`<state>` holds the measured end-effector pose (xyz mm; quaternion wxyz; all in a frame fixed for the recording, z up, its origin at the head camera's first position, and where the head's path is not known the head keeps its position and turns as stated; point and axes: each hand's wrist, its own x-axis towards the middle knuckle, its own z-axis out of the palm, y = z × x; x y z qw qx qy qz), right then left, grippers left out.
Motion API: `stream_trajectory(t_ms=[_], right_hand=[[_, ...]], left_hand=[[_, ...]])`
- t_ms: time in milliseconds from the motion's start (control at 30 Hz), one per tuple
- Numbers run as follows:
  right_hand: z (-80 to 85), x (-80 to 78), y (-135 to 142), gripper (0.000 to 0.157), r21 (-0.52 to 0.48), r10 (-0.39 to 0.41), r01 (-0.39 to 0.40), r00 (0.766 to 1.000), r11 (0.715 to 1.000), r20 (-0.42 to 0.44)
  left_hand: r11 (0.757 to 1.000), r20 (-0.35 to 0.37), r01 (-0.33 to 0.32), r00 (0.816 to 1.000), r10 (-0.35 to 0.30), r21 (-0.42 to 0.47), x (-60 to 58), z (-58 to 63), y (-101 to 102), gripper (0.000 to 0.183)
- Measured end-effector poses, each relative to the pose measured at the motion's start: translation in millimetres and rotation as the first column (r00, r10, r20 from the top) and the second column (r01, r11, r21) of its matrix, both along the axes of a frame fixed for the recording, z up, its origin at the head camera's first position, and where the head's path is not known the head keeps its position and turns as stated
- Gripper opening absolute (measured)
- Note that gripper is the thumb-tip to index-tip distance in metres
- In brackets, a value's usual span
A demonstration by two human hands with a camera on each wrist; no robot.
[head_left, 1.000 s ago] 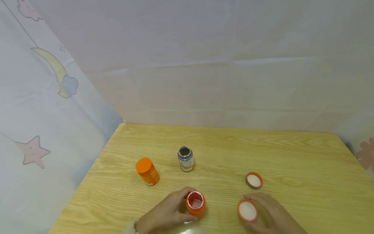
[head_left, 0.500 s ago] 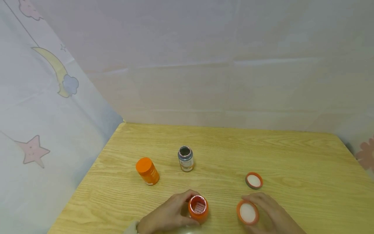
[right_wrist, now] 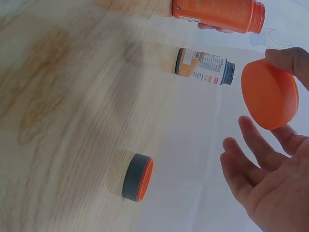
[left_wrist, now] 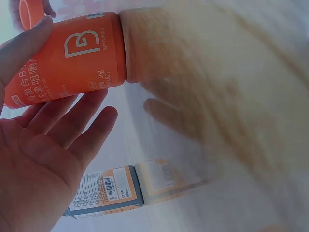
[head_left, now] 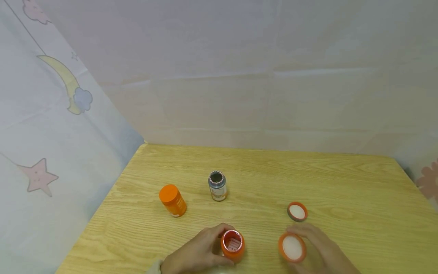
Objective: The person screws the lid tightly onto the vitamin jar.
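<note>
My left hand (head_left: 202,249) grips an uncapped orange-red bottle (left_wrist: 91,53) between thumb and fingers. The bottle stands upright at the table's front, its mouth facing up and something pale visible inside. To its right, my right hand (head_left: 319,247) pinches an orange screw cap (right_wrist: 268,94) by its edge, white inner side turned up. In the right wrist view the cap is held above the tabletop by thumb and fingertips. Beyond that hand lies a grey cap (head_left: 297,211) with an orange rim, white lining upward.
An uncapped grey and white bottle (head_left: 218,186) stands mid-table, behind the orange-red one. Left of it is an orange jar (head_left: 172,201) with its lid on. The wooden table (head_left: 342,179) meets a pale cloth backdrop (head_left: 219,76) at its back and left edges.
My left hand and the orange-red bottle have shifted slightly right and toward me. The right hand has tilted the orange cap and moved it a little to the right.
</note>
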<state>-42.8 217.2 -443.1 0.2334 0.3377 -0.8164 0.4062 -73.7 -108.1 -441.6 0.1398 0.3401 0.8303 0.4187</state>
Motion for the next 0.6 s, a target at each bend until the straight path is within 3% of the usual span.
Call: stream_trajectory(t_ms=[200,467,533,600], right_hand=[[9.7,6.4,0,0.08,0.101,-0.102,0.094,0.992,0.99,0.074],[15.2,16.0,-5,0.066,0.083,-0.205,0.19,0.945,0.978,0.253],[18.6,17.8,-6,0.064,0.088,-0.206,0.189,0.94,0.978,0.273],[19.8,17.5,-6,0.066,0.09,-0.195,0.178,0.949,0.98,0.248]], left_hand=[[1.0,0.007,0.011,1.0,-0.011,0.003,-0.3,-0.2,0,0.054],[1.0,0.044,0.02,0.999,-0.02,-0.011,0.4,-0.2,2,0.055],[1.0,0.069,0.026,0.997,-0.025,-0.005,0.7,-0.9,3,0.055],[1.0,0.1,0.029,0.995,-0.029,0.001,1.3,-1.2,4,0.055]])
